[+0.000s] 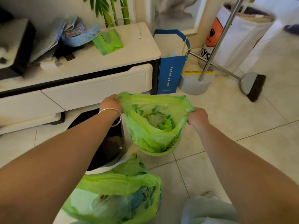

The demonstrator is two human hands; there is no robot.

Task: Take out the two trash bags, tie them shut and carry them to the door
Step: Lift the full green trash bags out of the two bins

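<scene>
This is a lived-in room of a home, likely a living room. A low white cabinet with rounded corners and wide drawers [97, 81] stands against the wall, its top cluttered with folded papers [48, 39] and a white charging cable [137, 32]. Green bamboo-like plant stalks [113, 12] rise behind it. The floor is glossy pale ceramic tile [242, 120]. A blue paper shopping bag [171, 73] leans on the cabinet's end, and beside it are a grey broom with dark bristles [252, 84] and a white fabric toy bin printed with an orange bear [233, 38].
</scene>
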